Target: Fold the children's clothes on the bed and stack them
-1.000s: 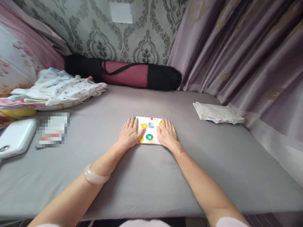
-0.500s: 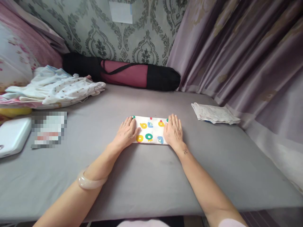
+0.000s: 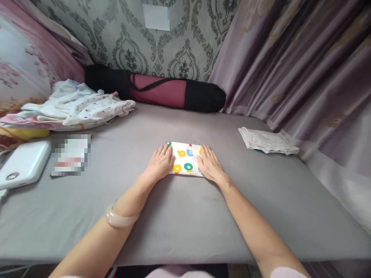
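A white folded cloth point(image 3: 185, 156) with yellow, green and blue letter-like prints lies flat on the grey sheet point(image 3: 185, 216). My left hand point(image 3: 161, 161) rests palm down on its left end, fingers stretched out. On the right end lies my right hand point(image 3: 211, 164), also flat, covering part of the print. The undersides of both palms are hidden. A pale bangle point(image 3: 120, 219) circles my left forearm.
Heaped baby clothes point(image 3: 84, 106) lie at the left, with a white power bank point(image 3: 27, 164) and a blurred-out packet point(image 3: 71, 156) nearer. A folded pale cloth point(image 3: 268, 141) sits at the right by the curtain point(image 3: 261, 69). Against the wall lies a black-and-maroon long bag point(image 3: 158, 92).
My right hand has slid inward to the left over the cloth, covering more of its right end. The whole scene has shifted slightly right as the camera turned.
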`<state>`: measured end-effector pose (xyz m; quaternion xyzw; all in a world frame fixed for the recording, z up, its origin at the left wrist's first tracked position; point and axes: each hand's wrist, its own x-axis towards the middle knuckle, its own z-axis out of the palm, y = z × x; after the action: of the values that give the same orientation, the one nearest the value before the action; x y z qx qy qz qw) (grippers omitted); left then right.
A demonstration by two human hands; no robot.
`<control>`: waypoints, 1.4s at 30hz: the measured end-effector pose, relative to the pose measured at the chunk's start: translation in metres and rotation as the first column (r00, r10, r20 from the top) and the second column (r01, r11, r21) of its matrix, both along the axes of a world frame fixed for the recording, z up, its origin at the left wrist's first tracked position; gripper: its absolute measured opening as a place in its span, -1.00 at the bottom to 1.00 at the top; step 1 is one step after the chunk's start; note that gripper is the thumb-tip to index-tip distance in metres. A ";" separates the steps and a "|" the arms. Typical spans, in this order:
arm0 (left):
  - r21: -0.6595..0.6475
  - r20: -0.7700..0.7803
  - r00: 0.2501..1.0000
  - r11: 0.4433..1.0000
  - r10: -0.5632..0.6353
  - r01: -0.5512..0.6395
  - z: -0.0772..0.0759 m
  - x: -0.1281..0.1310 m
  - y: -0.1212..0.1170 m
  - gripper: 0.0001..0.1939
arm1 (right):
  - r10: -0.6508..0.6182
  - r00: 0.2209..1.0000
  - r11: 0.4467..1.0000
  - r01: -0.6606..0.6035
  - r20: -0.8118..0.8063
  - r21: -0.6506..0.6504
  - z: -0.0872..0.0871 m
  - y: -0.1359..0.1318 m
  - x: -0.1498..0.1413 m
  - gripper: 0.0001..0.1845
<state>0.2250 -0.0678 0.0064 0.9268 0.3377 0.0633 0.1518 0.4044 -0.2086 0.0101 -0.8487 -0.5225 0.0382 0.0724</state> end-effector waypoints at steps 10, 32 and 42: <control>0.013 0.039 0.999 1.000 -0.025 0.025 0.001 -0.010 0.006 -0.49 | 0.104 0.994 0.991 -0.107 -0.044 -0.083 0.007 -0.015 0.014 -0.25; 0.028 0.175 0.983 0.998 -0.053 0.049 0.009 -0.015 0.017 -0.62 | 0.200 0.979 0.977 -0.195 -0.047 0.092 0.017 0.041 -0.034 -0.32; -0.047 0.239 0.970 0.999 0.036 -0.026 0.013 -0.016 0.017 -0.65 | 0.184 0.970 0.978 -0.197 -0.162 -0.065 0.025 0.045 -0.031 -0.27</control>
<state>0.2085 -0.0506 0.0196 0.9034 0.3325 0.1700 0.2106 0.3734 -0.1636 0.0353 -0.7913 -0.5924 0.1318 0.0745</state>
